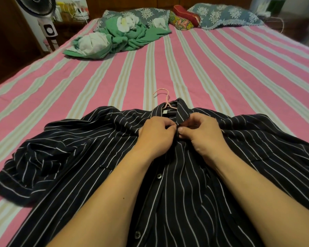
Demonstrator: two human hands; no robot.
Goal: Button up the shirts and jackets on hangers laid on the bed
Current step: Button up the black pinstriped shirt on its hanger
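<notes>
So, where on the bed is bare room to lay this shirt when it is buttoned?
The widest bare patch of sheet lies on the right, between the pillows and the shirt. A narrower one runs between the green bundle and the hanger. The near part is crowded: shirt and both hands.

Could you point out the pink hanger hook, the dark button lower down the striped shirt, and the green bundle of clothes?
Pink wire hanger hook [161,92]: head view, on its curve.
Dark round button [159,176]: head view, its face.
Green crumpled clothes bundle [132,37]: head view, green folds.
</notes>
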